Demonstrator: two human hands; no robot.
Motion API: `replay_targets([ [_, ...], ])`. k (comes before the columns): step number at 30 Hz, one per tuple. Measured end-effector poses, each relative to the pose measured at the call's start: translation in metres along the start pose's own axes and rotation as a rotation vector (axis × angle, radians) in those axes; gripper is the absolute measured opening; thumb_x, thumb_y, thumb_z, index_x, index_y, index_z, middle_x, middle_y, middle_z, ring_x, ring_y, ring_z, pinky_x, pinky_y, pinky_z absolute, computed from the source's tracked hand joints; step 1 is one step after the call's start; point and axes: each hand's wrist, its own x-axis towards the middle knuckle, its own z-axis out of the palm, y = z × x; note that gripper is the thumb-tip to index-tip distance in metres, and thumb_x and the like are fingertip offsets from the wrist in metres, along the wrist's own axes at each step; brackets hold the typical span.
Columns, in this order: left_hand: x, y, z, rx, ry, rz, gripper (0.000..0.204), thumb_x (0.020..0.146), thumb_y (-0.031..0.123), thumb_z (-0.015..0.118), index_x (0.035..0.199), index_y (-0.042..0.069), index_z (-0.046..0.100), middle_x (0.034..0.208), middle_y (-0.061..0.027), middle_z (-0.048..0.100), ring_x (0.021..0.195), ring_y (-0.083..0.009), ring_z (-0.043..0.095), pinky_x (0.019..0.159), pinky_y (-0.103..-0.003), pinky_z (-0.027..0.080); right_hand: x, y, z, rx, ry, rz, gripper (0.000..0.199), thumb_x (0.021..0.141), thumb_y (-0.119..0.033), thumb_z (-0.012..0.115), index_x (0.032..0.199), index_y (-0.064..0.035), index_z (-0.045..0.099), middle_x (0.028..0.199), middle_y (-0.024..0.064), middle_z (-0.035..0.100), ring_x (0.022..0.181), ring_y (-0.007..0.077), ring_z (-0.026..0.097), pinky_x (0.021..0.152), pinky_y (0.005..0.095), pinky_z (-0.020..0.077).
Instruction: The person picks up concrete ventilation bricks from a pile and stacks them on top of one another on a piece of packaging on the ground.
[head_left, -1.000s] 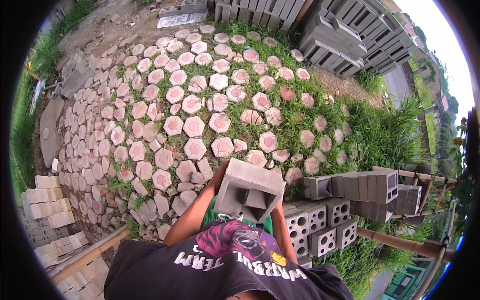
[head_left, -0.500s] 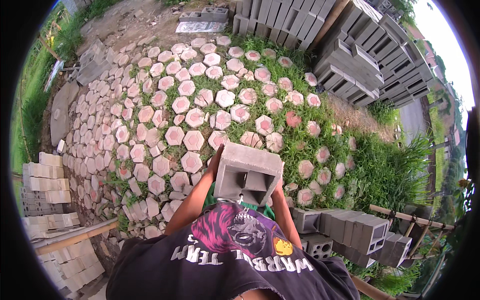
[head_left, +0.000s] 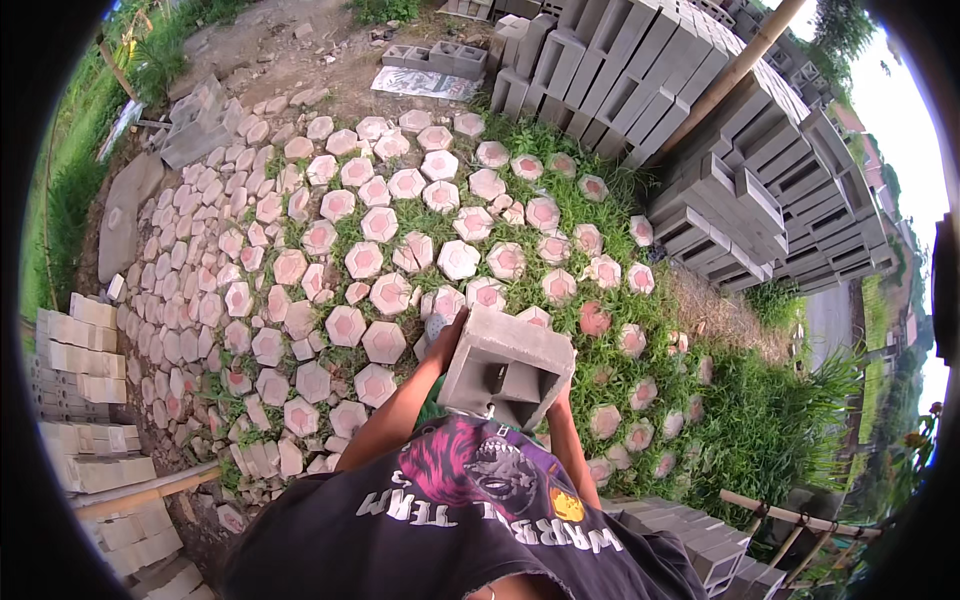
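A grey hollow concrete block (head_left: 522,338) is held close against the front of my body, its open cavities facing up toward me. My left hand (head_left: 450,338) grips the block's left side, and my right hand (head_left: 563,396) is on its right side. Both sets of fingers are partly hidden by the block. Just beyond my left hand, a grey shoe (head_left: 434,326) shows on the paving. Beneath the block lie hexagonal pavers (head_left: 383,342) with pinkish centres.
Tall stacks of hollow blocks (head_left: 610,75) rise at the far right, a bamboo pole (head_left: 735,75) leaning between them. Several blocks (head_left: 435,58) lie beyond the pavers. Pale blocks (head_left: 88,350) are piled at left. Grass (head_left: 740,400) covers the right; more blocks (head_left: 700,545) sit near right.
I have moved forward over the pavers, so the far stacks look nearer and the near-right blocks have slid toward the lower edge. The block stays in both hands, and a shoe has come into view.
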Motion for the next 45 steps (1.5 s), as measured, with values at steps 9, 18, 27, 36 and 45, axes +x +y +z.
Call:
replay_targets([
  [9,0.107,0.174,-0.039,-0.297,-0.062,0.004,0.072,0.094,0.063,0.035,0.123,0.001,0.059,0.117,-0.0106,0.062,0.103,-0.018,0.057,0.092,-0.033,0.043,0.181,-0.031,0.096,-0.122,-0.001,0.049,0.067,0.098,-0.057,0.027,0.138,-0.0056,0.041,0.132,0.0088,0.051,0.119,0.021,0.047,0.104,0.0354,0.0361],
  [18,0.214,0.224,-0.132,-0.54,0.076,0.044,0.077,0.09,0.066,0.039,0.135,0.003,0.046,0.13,-0.0119,0.053,0.113,-0.0229,0.054,0.098,-0.037,0.041,0.366,-0.025,0.19,-0.111,-0.19,0.296,0.066,0.099,-0.054,0.027,0.139,-0.0043,0.04,0.133,0.0098,0.051,0.116,0.0196,0.051,0.103,0.0338,0.0389],
  [27,0.339,0.344,-0.175,-0.805,0.159,0.16,0.072,0.091,0.063,0.042,0.137,0.009,0.045,0.132,-0.0097,0.052,0.115,-0.0263,0.053,0.099,-0.04,0.041,0.614,-0.055,0.305,-0.408,-0.417,0.347,0.063,0.098,-0.054,0.032,0.135,-0.0058,0.046,0.128,0.0072,0.055,0.113,0.0206,0.053,0.102,0.0341,0.0398],
  [36,0.428,0.449,-0.194,-0.919,0.27,0.204,0.07,0.091,0.062,0.042,0.138,0.01,0.044,0.133,-0.0097,0.052,0.115,-0.027,0.053,0.1,-0.041,0.041,0.752,-0.083,0.391,-0.308,-0.429,0.63,0.075,0.095,-0.063,0.03,0.13,0.0003,0.052,0.122,0.0101,0.058,0.109,0.018,0.055,0.097,0.0309,0.041],
  [45,0.534,0.545,-0.263,-0.908,0.227,0.163,0.07,0.09,0.063,0.042,0.138,0.011,0.044,0.133,-0.0098,0.051,0.116,-0.0279,0.052,0.101,-0.042,0.04,0.879,-0.071,0.459,-0.369,-0.386,0.572,0.078,0.093,-0.065,0.034,0.132,0.0002,0.05,0.127,0.0098,0.055,0.113,0.0178,0.053,0.097,0.0311,0.0412],
])
